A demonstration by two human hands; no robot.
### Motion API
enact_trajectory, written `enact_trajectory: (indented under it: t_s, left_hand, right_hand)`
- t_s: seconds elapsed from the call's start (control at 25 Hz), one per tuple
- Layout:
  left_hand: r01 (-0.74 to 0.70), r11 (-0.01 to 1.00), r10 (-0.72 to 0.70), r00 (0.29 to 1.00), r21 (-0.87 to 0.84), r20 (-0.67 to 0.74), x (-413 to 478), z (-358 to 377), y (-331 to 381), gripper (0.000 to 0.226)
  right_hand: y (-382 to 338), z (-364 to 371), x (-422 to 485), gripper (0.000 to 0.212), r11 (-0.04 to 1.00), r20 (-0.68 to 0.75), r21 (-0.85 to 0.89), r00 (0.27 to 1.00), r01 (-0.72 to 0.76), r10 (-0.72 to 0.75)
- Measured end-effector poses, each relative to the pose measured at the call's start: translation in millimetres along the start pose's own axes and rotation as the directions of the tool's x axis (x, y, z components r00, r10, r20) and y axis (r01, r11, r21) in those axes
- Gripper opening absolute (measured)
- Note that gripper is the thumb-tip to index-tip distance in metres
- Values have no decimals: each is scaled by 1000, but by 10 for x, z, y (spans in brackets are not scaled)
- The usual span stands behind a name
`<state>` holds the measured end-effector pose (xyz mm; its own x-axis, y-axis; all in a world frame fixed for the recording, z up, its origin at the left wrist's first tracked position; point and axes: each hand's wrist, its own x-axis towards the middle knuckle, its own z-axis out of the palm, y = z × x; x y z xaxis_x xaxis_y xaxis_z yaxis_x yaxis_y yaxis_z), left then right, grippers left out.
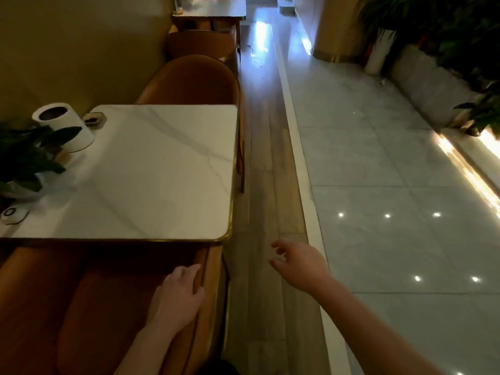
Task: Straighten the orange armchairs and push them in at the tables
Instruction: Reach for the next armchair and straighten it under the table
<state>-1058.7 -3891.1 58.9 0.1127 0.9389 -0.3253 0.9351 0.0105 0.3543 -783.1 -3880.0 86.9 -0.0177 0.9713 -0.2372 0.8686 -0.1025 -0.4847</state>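
orange armchair (pixel 113 299) tucked under marble table (pixel 151 169).

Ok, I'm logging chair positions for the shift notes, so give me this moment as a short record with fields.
near chair: orange upholstered armchair, at the near side of the white marble-look square table
left hand: grips the near chair's right rim
right hand: in the air over the wooden floor strip, holding nothing
far chair: second orange armchair, beyond the table's far edge
on table: white cylindrical container, green potted plant
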Motion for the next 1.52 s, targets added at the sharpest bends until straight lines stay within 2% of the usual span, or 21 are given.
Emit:
enact_trajectory:
  t_s: [0.28, 0.64, 0.84, 1.04, 1.2, 1.4, 1.52]
  left_hand:
    - [-25, 996, 30, 999, 88, -46, 1261, -82, 1111, 55]
    - [-33, 996, 36, 999, 85, -30, 3681, -512, 2069, 58]
    - [-22, 992, 25, 999, 122, -24, 4935, -962, 2473, 58]
    - [97, 989, -92, 994, 109, -51, 6183, -1144, 2832, 57]
    - [205, 978, -203, 976, 30, -75, 7265, -1343, 3254, 55]
    - [332, 942, -336, 937, -57, -99, 8432, -1738, 3568, 55]
    - [382, 918, -393, 910, -102, -129, 9269, -2011, 3502, 55]
  right_hand:
    - [789, -821, 1066, 46, 1000, -14, -29, 1000, -7, 6]
    - [1312, -1990, 3444, 45, 988, 40, -153, 999, -19, 25]
    - [1565, -2522, 4834, 44, 992, 48, -130, 999, 2, 4]
    - [1932, -2937, 6428, 44, 981, 92, -167, 992, 101, -86]
    - [2094, -3463, 7919, 44, 957, 156, -188, 969, 220, -192]
    - [1900, -3974, 9445, 43, 893, 256, -226, 908, 389, -331]
    - [1709, -4062, 10379, 43, 847, 299, -253, 871, 467, -390]
